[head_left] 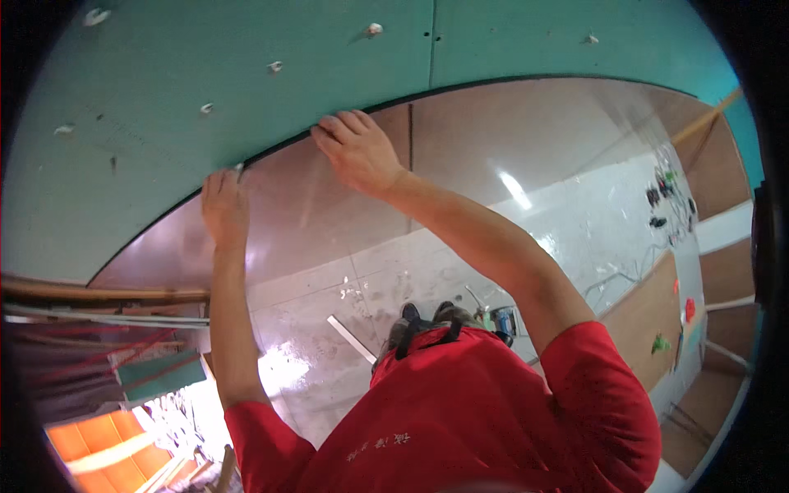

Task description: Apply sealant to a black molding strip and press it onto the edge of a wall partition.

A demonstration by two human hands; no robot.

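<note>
A wide glossy grey-brown panel with a dark upper edge stands against a green wall board. My left hand is on the panel's edge, its fingers bent over the top. Close to those fingertips is a small white bit; whether it is held or on the wall I cannot make out. Farther right along the same edge, my right hand has its fingers curled over the top. A dark vertical line runs down the panel just beyond the right hand.
White dabs dot the green board. Below lies a shiny pale floor with a white strip. A brown board and tools with cables are at the right. An orange surface shows at lower left.
</note>
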